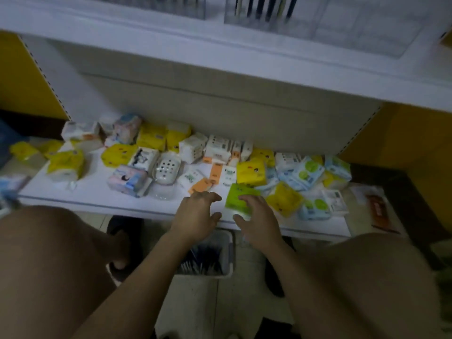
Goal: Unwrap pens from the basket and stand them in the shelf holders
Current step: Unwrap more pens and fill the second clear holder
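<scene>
Head view is directed down at a low shelf point(97, 194), before which the person is crouched, with a knee seen at the left point(49, 253) and another at the right point(379, 277).

The basket point(230, 243) is set on the floor point(195, 309), just below the low shelf's front edge and between the two forearms. Dark pens point(205, 258) are seen lying in it; whether they are wrapped cannot be told through the blur.

Both hands are held over the front edge of the low shelf, near its middle. The left hand point(195, 214) is seen with its fingers point(210, 195) loosely curled, and nothing is seen in them. The right hand point(259, 221) is placed just beside it, its fingers point(247, 198) and thumb spread about the near end of a green pack point(236, 195); whether the pack is grasped or only touched cannot be told.

Behind the hands the low shelf is covered with tissue packs point(250, 172) in yellow, white and blue, and a white perforated dish point(166, 170) is seen left of the middle.

Clear holders point(305, 18) are stood on the upper shelf point(220, 52), at the top of the view. Dark upright pens point(266, 7) are held in one of them.
</scene>
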Motion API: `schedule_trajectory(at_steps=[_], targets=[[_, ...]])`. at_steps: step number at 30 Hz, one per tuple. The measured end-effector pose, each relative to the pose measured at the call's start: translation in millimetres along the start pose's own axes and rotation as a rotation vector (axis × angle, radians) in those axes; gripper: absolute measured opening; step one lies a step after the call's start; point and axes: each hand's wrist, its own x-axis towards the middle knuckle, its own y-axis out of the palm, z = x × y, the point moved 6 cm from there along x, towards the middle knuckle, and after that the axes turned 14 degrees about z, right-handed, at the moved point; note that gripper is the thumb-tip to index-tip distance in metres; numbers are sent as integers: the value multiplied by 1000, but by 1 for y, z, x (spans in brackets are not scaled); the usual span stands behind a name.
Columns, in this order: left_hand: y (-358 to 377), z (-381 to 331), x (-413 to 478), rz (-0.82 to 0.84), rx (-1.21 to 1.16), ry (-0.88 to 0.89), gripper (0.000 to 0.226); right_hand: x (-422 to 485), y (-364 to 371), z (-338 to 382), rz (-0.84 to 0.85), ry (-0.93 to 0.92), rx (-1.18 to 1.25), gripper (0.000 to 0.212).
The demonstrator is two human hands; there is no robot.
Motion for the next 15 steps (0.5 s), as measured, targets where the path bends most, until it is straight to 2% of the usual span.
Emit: schedule_trajectory(at_steps=[5,8,11,15], targets=[[44,40,3,125,-77,-126,42,7,51,-28,196,99,-46,44],[69,61,10,213,-110,-174,34,20,73,-38,324,106,-138,44],[91,84,13,292,-149,-252,32,37,97,-49,425,108,-118,33],[120,117,15,413,-182,-385,41,58,140,-79,543,250,-63,18]])
